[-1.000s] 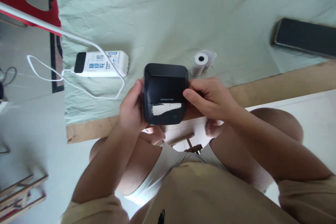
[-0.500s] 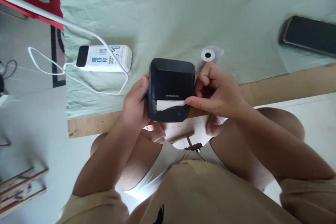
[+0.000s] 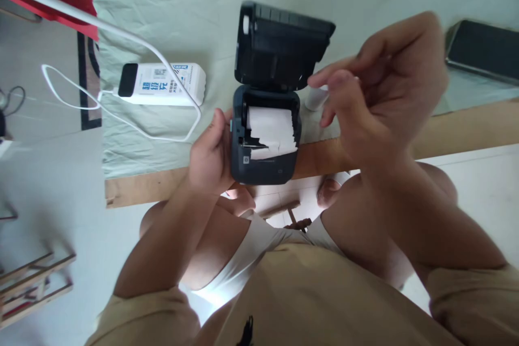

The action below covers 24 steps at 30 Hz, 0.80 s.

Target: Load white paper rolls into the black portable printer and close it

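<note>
Pale green cloth (image 3: pixel 203 5) over table edge. Black printer (image 3: pixel 263 159) at near edge, gripped at side by left hand (image 3: pixel 208 154). Lid (image 3: pixel 279 46) already up, torn paper roll (image 3: pixel 271 131) exposed, not yet removed. Right hand (image 3: pixel 381 92) raised, fingers loosely spread, empty.

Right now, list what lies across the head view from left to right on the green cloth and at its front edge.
White charger box → left hand → black printer with its lid open → right hand → dark flat device.

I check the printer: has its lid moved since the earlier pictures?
Yes. The lid has swung up and back, toward the white power bank's far side; the printer base stays put.
</note>
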Each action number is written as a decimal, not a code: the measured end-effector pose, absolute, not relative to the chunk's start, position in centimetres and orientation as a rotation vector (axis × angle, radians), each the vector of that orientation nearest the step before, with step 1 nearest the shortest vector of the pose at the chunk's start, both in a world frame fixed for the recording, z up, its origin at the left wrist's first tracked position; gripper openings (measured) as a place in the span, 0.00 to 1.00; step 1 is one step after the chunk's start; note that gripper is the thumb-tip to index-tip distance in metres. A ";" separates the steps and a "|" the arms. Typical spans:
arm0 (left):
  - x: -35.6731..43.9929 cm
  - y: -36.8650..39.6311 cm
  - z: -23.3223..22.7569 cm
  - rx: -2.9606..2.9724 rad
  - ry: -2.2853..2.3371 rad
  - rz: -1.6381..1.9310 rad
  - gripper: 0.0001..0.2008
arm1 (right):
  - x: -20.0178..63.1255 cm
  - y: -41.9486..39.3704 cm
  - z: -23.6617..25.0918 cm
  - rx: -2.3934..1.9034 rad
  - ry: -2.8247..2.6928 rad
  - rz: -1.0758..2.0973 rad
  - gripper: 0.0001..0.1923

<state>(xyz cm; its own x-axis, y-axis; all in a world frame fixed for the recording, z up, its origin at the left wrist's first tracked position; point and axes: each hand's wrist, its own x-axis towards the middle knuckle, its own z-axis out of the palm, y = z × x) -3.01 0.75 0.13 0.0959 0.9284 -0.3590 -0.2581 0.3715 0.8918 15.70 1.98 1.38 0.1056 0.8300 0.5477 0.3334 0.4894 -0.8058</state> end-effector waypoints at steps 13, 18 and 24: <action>-3.9 -0.1 -0.6 0.888 1.049 1.106 0.17 | 15.0 1.5 3.0 -1.338 -2.304 0.264 0.15; -3.9 -0.1 -0.4 0.876 1.038 1.036 0.18 | 14.7 1.2 2.7 -1.350 -2.245 0.171 0.13; -4.0 -0.1 -0.3 0.870 1.014 0.995 0.20 | 15.1 1.5 2.6 -1.364 -2.288 0.295 0.15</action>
